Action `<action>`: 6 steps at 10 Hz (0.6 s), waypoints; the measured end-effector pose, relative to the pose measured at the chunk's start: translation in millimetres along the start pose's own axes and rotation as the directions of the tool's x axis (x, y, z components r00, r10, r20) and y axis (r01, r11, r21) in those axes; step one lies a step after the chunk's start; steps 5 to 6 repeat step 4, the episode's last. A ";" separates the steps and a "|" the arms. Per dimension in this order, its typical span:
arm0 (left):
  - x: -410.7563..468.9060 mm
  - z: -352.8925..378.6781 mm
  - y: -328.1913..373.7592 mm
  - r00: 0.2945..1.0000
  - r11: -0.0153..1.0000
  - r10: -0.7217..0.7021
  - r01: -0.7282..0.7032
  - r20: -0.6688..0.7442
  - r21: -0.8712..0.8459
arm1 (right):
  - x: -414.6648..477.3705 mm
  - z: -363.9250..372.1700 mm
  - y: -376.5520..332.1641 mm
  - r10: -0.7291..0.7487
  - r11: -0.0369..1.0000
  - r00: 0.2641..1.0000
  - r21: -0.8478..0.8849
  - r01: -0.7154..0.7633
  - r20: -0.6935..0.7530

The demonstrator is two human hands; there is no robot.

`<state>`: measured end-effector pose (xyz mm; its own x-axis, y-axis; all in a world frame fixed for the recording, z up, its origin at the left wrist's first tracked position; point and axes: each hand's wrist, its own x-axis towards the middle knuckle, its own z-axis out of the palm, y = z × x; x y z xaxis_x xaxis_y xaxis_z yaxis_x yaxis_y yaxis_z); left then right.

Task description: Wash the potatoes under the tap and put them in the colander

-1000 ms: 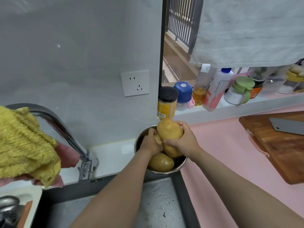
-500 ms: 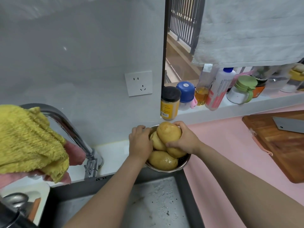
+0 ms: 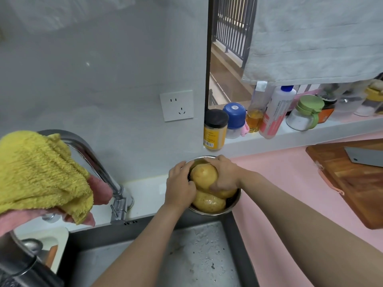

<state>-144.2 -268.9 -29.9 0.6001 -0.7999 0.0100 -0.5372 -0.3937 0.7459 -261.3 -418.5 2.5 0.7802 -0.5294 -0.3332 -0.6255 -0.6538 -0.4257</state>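
A steel colander point(image 3: 235, 206) stands at the sink's far right corner with wet yellow potatoes in it. My right hand point(image 3: 224, 176) grips the top potato point(image 3: 204, 176), which rests on the pile inside the colander. My left hand point(image 3: 180, 186) presses against the left side of that same potato, over the colander's left rim. Another potato point(image 3: 209, 201) lies at the front of the colander, and a further one is partly hidden under my right hand. The tap point(image 3: 97, 162) arches at the left; no water shows.
Another person's hand point(image 3: 47, 212) holds a yellow cloth point(image 3: 37, 172) in front of the tap. The dark sink point(image 3: 186, 259) lies below. Jars and bottles point(image 3: 215, 129) line the ledge. A wooden board point(image 3: 356, 183) with a cleaver point(image 3: 366, 158) sits on the pink counter at right.
My hands have lowered the top potato down onto the pile in the colander. My left hand shifted from the potato's front to its left side.
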 end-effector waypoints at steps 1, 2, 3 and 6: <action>-3.7 -1.6 2.9 0.993 0.995 0.084 -0.079 0.083 -0.060 | -8.9 10.2 3.3 -0.066 0.998 0.992 0.007 0.067 -0.106; -3.9 0.0 -1.1 0.971 0.999 0.033 -0.036 0.237 0.010 | -16.5 20.4 3.3 -0.079 0.996 0.985 -0.048 0.072 -0.152; -0.5 -6.9 0.1 0.976 0.998 0.038 -0.048 0.215 0.042 | -18.8 21.2 2.5 -0.046 0.998 0.986 -0.040 0.040 -0.162; -1.1 -22.2 9.7 0.982 0.999 0.010 -0.015 0.188 0.028 | -27.7 14.6 -4.8 -0.031 1.000 0.978 -0.014 0.028 -0.205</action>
